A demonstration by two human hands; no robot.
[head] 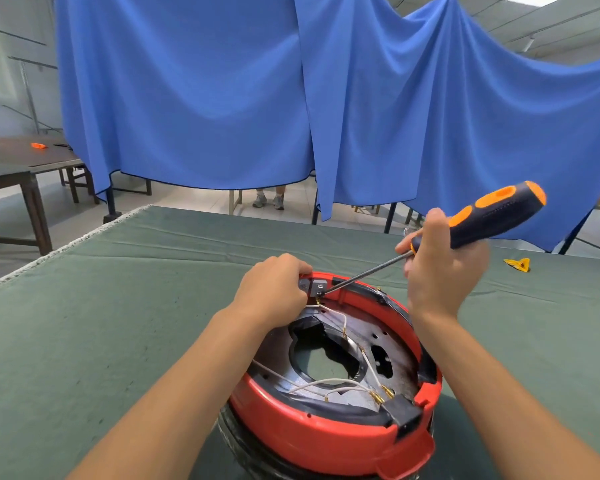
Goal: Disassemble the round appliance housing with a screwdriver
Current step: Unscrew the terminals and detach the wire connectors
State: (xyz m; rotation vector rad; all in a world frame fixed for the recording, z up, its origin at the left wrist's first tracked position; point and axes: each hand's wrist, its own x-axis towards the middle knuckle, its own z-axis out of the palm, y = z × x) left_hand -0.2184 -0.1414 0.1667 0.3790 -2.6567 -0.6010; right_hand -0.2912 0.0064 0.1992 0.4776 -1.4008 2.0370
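Right now we have the red round housing (329,427) sitting upside down on the green cloth-covered table (101,323), near the front edge and a little right of centre, its open underside facing up at us. Our left hand (274,289) curls over the far rim and pinches a small grey bracket (314,287) there. Our right hand (440,268) wraps around the screwdriver (478,223) low on its black and orange handle, the handle angling up to the right, and the tip of the shaft meets the bracket.

We judge the shell to be stiff moulded plastic, fairly light, and liable to turn or slide on the cloth unless the left hand steadies it; the rim is the sound place to hold. The dark metal plate (388,337) inside looks rigid, with cut-out edges we would keep our fingers off. The thin white wires (329,382) with brass terminals look delicate, so we would not pull on them or drag the shaft across them. A black connector block (404,412) sits on the near rim.

For room, the table is open to the left and far side. A small yellow piece (517,264) lies well apart on the right. The blue curtain (291,91) hangs beyond the far edge, clear of the raised handle.
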